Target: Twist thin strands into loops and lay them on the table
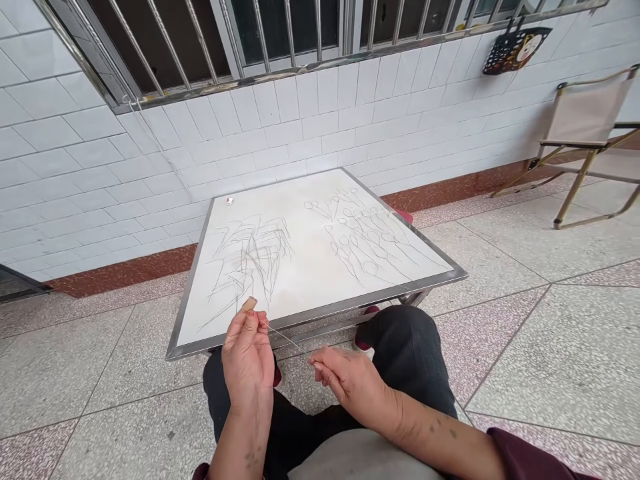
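Just off the near edge of the table [303,280], a thin wire [287,339] slants from far left to near right: the left hand [249,353] pinches its far stretch and a small tan piece [250,304], the right hand [353,383] pinches its near stretch.

Strand [286,339] end out of sight in R grip [353,383]; red-white obj. [230,201] on tabletop [307,267] too sm. for ID.

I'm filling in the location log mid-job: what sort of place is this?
Probably a porch or patio, perhaps at a home: barred windows look out over a white tiled wall, and a light fabric chair stands on a speckled floor.
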`<control>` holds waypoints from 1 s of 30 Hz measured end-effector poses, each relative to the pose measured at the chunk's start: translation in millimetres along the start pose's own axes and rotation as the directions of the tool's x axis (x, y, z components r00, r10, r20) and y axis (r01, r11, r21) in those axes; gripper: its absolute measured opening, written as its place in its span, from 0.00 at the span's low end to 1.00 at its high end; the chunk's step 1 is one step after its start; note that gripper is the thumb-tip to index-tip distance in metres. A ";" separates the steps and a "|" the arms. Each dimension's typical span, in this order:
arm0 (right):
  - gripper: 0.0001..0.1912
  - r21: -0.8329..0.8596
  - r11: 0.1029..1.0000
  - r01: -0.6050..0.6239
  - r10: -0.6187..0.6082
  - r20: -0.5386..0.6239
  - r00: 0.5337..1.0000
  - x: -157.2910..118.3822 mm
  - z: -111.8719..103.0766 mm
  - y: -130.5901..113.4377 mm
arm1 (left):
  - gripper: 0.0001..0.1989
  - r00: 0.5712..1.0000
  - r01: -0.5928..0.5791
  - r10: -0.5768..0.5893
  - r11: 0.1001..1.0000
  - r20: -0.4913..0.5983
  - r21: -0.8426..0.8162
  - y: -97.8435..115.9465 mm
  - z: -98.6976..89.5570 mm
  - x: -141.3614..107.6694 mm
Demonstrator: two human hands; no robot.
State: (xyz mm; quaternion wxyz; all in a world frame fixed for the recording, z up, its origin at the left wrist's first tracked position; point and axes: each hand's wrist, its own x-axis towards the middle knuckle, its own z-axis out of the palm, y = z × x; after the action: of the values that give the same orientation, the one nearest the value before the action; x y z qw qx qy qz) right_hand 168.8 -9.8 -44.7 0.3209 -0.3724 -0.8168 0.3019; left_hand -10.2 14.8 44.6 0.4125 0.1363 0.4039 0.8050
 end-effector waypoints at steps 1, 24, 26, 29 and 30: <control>0.15 -0.007 1.000 -0.025 0.025 0.024 0.999 -4.4 0.1 7.8 | 0.08 0.999 -0.037 0.037 0.999 0.001 -0.006 2.9 -0.5 1.1; 0.05 0.776 0.627 -0.072 0.241 -0.106 0.965 65.5 -12.4 -36.5 | 0.19 0.979 0.148 -0.163 0.981 0.123 0.123 -25.1 3.0 -15.5; 0.05 0.765 0.642 -0.054 0.231 -0.126 0.965 64.7 -11.2 -35.0 | 0.19 0.979 0.155 -0.169 0.981 0.116 0.120 -25.5 3.4 -16.4; 0.05 0.722 0.692 -0.013 0.194 -0.169 0.966 62.8 -10.3 -33.6 | 0.19 0.975 0.181 -0.194 0.976 0.107 0.119 -24.9 4.0 -17.7; 0.06 0.696 0.718 0.009 0.175 -0.193 0.965 62.2 -10.6 -33.4 | 0.19 0.973 0.194 -0.206 0.974 0.101 0.116 -24.7 4.2 -17.9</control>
State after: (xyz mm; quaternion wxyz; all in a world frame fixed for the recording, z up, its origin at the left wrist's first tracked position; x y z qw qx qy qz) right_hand 130.7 24.7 4.9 0.5210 -0.2966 -0.5810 0.5505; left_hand 16.9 11.4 30.4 0.5059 0.1617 0.4336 0.7280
